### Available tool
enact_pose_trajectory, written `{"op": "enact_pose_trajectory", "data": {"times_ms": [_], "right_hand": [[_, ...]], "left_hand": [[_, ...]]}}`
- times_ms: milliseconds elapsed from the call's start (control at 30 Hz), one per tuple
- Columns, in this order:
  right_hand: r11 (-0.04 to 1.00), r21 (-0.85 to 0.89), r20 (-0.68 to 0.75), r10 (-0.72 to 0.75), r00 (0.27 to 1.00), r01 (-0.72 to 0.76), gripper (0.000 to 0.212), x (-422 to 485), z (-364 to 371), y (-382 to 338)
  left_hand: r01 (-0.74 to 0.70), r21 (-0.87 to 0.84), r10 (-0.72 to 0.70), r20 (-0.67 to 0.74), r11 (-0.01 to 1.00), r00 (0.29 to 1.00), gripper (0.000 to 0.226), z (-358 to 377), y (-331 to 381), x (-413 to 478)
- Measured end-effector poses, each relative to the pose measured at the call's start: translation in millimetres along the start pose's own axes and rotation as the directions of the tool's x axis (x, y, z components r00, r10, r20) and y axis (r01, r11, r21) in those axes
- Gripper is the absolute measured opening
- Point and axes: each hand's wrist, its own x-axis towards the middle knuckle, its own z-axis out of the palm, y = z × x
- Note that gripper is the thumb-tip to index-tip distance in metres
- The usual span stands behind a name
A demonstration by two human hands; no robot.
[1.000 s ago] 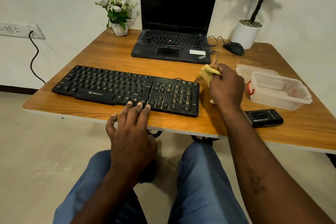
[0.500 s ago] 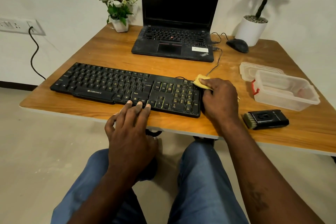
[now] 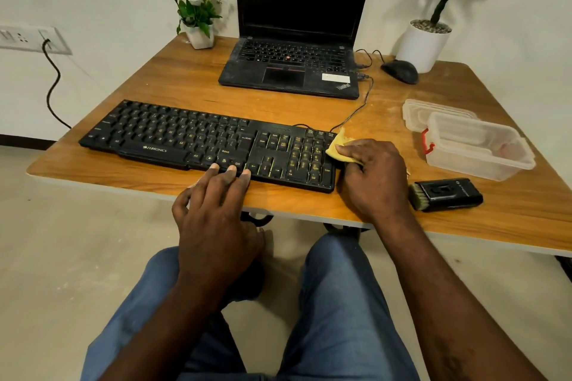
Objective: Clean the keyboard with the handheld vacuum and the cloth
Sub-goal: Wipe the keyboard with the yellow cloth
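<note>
A black keyboard point(image 3: 173, 139) lies across the wooden table point(image 3: 185, 77) near its front edge. My right hand point(image 3: 374, 176) grips a yellow cloth point(image 3: 335, 148) and presses it on the keyboard's right end, beside the number pad. My left hand point(image 3: 216, 210) rests flat with its fingertips on the keyboard's front edge, below the arrow keys. The black handheld vacuum point(image 3: 447, 194), with a brush at its left end, lies on the table to the right of my right hand.
An open black laptop point(image 3: 294, 71) stands behind the keyboard, with a mouse point(image 3: 400, 70) and cables to its right. A clear plastic box point(image 3: 478, 148) and its lid point(image 3: 433, 111) sit at the right. A flower pot point(image 3: 199, 35) and a white planter point(image 3: 422, 45) stand at the back.
My right hand brought the cloth down from above the table onto the keyboard's right end. My left hand stayed on the front edge.
</note>
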Motion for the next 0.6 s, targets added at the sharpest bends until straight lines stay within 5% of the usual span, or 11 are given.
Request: {"op": "enact_pose_trajectory", "data": {"times_ms": [600], "right_hand": [[0.974, 0.056, -0.094, -0.212, 0.973, 0.218, 0.043, -69.8, -13.0, 1.0]], "left_hand": [[-0.007, 0.001, 0.007, -0.004, 1.000, 1.000, 0.077, 3.2, -4.1, -2.5]]}}
